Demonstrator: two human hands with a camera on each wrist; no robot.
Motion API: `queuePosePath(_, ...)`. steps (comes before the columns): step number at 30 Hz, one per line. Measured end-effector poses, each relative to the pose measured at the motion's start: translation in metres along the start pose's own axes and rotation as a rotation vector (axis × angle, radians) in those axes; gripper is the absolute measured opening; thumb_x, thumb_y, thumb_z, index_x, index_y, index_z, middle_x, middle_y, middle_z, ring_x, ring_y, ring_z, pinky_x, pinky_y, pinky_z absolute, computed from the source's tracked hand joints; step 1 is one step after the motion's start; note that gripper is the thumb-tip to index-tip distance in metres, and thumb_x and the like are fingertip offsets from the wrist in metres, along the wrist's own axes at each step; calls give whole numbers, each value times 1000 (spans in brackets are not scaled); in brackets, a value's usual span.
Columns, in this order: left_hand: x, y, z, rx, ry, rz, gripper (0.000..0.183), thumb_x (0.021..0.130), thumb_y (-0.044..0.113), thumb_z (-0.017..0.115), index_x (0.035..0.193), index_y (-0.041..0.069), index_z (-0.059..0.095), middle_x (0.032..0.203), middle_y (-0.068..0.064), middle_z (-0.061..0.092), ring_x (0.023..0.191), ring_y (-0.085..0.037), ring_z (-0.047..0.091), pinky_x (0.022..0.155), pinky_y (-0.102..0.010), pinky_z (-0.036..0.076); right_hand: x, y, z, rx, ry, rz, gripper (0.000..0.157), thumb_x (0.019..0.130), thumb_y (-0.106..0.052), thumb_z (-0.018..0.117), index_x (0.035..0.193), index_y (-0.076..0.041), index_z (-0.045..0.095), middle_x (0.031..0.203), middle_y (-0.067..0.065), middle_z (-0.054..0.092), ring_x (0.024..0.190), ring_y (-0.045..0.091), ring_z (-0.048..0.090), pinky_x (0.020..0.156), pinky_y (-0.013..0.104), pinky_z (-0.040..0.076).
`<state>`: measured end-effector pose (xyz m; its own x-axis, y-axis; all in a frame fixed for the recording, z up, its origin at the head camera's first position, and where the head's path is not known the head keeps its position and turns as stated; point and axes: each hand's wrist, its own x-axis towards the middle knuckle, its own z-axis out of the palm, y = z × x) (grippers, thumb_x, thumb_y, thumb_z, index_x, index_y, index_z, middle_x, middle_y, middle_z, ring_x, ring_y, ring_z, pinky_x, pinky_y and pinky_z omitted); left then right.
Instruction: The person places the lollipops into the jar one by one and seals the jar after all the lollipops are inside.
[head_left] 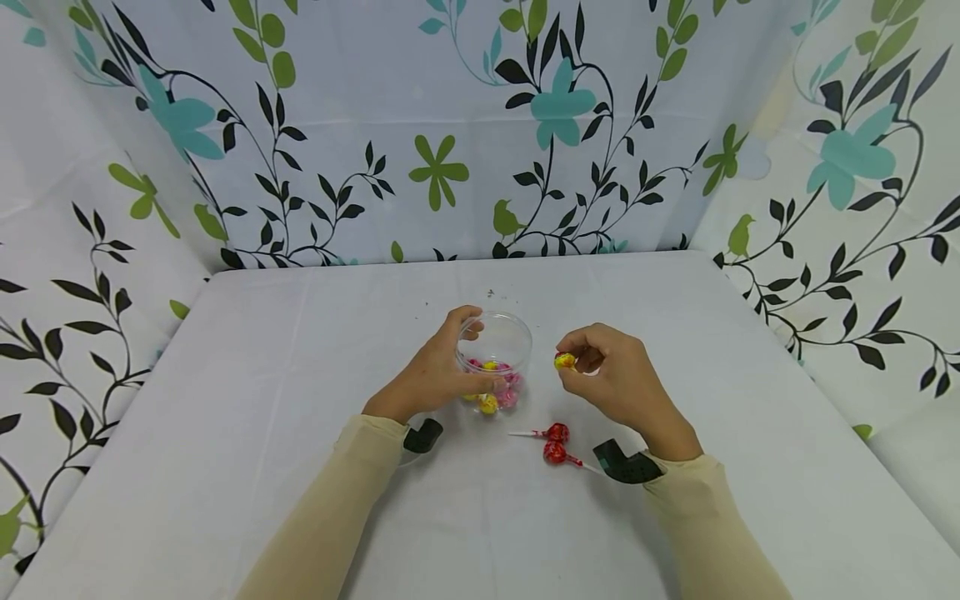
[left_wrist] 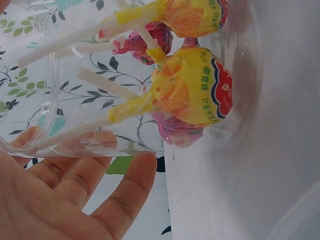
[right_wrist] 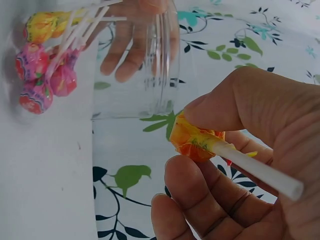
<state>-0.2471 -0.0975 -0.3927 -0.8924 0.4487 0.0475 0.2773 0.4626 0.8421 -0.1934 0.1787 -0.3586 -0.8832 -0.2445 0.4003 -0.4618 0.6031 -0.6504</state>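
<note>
At the middle of the white table (head_left: pixel 300 392): one clear jar (head_left: pixel 514 348), yellow and pink lollipops (head_left: pixel 510 393) inside, fingers of the left hand (head_left: pixel 438 371) curled round its side; one yellow lollipop (head_left: pixel 565 360), pinched above the table, beside the jar, by the right hand's (head_left: pixel 615 375) fingers; two red lollipops (head_left: pixel 555 452), lying near the jar
</note>
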Motion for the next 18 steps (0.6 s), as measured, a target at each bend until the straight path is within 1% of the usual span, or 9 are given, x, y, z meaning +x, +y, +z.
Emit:
queuePosePath(8, 1, -1, -1, 0, -3, -4, 100, 83, 35, 89, 159, 30, 23, 162, -8, 43, 148, -24, 42, 118, -63, 32, 9, -10, 0, 7, 3, -15, 21, 84, -2, 80, 103, -8, 74, 99, 1, 74, 82, 16, 65, 73, 33, 58)
queuePosePath(14, 1, -1, -1, -7, -1, -4, 100, 84, 35, 88, 159, 28, 23, 161, -8, 44, 147, -24, 42, 118, -63, 33, 16, -16, 1, 15, 0, -48, 21, 84, -2, 80, 103, -7, 74, 98, 1, 74, 82, 16, 65, 73, 33, 58)
queuePosePath(17, 1, -2, -2, -12, -2, 9, 101, 83, 34, 89, 160, 26, 23, 160, -9, 44, 147, -25, 42, 117, -63, 34, 20, -19, 2, 18, -2, -60, 21, 83, -2, 80, 103, -7, 74, 99, 2, 74, 83, 17, 65, 74, 33, 58)
queuePosePath(18, 1, -3, -2, -15, -3, 12, 102, 83, 34, 89, 160, 25, 23, 160, -9, 44, 147, -25, 42, 117, -63, 34, 21, -20, 3, 17, -3, -65, 21, 83, -2, 80, 103, -7, 74, 99, 2, 74, 83, 16, 65, 74, 31, 58)
